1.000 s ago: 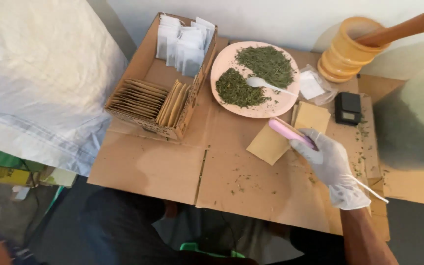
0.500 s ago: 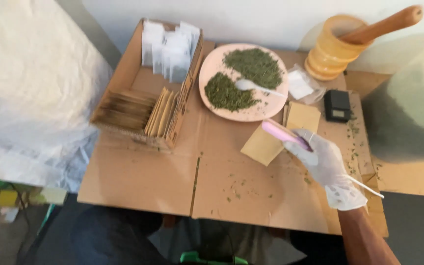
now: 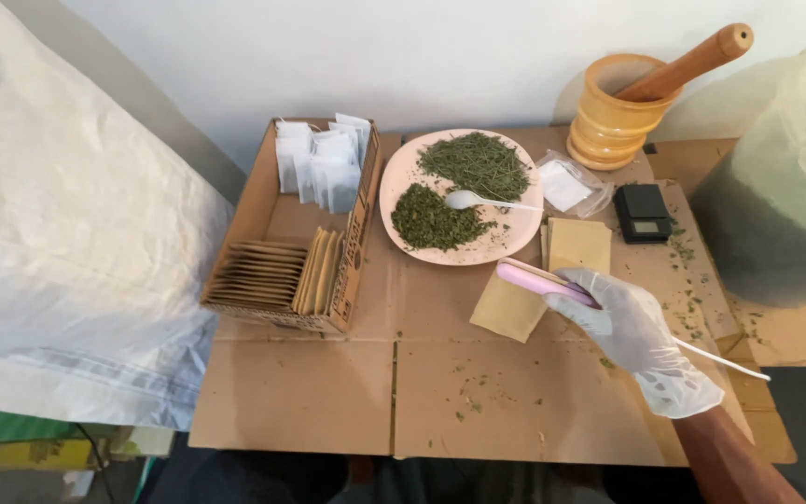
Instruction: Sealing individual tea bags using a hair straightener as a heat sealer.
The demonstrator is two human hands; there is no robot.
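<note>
Head view: a pink tool [image 3: 545,281] with a white cord was gripped in the gloved right hand [image 3: 639,338], fingers closed round its handle, its tip held over a tan envelope [image 3: 510,308] lying flat on the cardboard-covered tabletop [image 3: 328,392]. More envelopes [image 3: 578,245] were stacked just beyond, within easy reach. A pink plate [image 3: 401,174] bearing two heaps of dried green herb and a white spoon [image 3: 478,200] was set nearby, so herb could be scooped close to the envelopes. A box [image 3: 263,210] at the left kept white sachets upright and tan envelopes filed on edge. A black scale [image 3: 643,213] and wooden mortar [image 3: 608,117] stood behind. The left hand was out of view.
</note>
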